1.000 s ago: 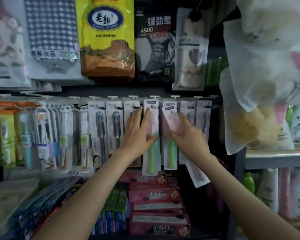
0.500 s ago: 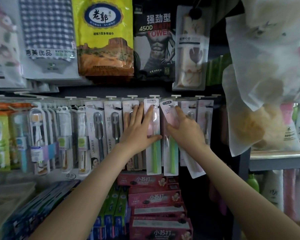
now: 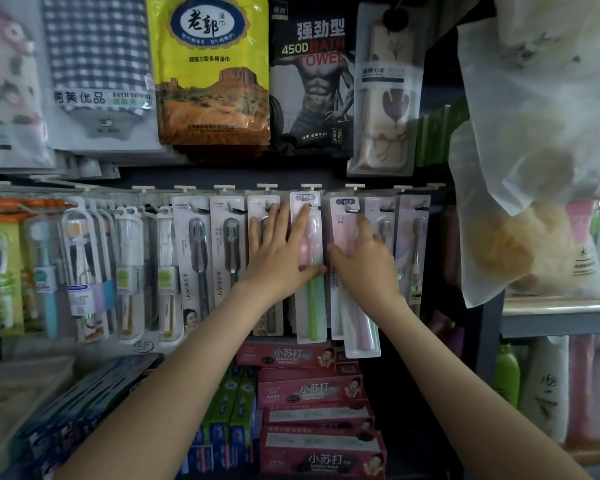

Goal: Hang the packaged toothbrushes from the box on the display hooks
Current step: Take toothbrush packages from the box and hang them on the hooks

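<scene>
A row of display hooks [image 3: 353, 210] carries several packaged toothbrushes. My left hand [image 3: 278, 251] lies flat with straight fingers on the hanging packs, and its thumb presses the green-handled pack [image 3: 313, 306]. My right hand [image 3: 364, 268] holds a pink packaged toothbrush [image 3: 343, 220] upright against the rack, thumb at the pack's left edge and index finger stretched up along its front. The top of this pack sits at a hook; whether its hole is over the hook I cannot tell. Its lower end [image 3: 362, 341] hangs below the neighbouring packs.
Bath-towel packs [image 3: 215, 81] hang above the rack. Stacked pink toothpaste boxes [image 3: 312, 393] sit below it, with green and blue ones to their left. Plastic bags of sponges [image 3: 527, 237] hang close on the right, over a shelf edge [image 3: 561, 310] with bottles.
My right hand has lifted the pink pack and turned it from tilted to upright, bringing its top up to the hook. My left hand stays pressed on the hanging packs.
</scene>
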Demonstrator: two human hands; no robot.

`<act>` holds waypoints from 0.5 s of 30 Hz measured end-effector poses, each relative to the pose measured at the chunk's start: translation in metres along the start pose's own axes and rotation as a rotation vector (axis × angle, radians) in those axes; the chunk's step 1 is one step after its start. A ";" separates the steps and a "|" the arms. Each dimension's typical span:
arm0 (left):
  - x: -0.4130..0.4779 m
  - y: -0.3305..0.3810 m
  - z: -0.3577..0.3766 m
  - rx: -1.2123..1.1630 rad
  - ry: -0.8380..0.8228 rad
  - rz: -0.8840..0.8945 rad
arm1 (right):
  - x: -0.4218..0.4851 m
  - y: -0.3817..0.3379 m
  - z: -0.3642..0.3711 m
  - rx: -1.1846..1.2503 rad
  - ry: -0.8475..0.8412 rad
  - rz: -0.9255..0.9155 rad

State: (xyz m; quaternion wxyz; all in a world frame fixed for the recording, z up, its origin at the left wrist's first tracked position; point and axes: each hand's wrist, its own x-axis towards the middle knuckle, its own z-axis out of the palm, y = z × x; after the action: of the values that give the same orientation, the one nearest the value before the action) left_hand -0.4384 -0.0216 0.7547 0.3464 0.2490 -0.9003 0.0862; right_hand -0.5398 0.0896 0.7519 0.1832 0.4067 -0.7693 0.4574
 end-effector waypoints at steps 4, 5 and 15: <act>-0.003 0.001 -0.002 0.010 0.020 0.007 | -0.002 0.000 -0.003 -0.043 -0.028 0.014; -0.004 0.001 -0.001 0.014 0.028 0.007 | -0.004 0.000 -0.002 -0.057 -0.038 0.016; -0.025 0.008 0.007 0.042 0.069 0.005 | -0.031 0.005 0.008 -0.060 -0.042 0.025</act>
State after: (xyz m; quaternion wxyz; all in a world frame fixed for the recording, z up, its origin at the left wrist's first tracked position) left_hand -0.4308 -0.0075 0.7328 0.3720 0.2508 -0.8864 0.1143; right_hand -0.5244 0.0978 0.7245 0.1732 0.4007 -0.7914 0.4280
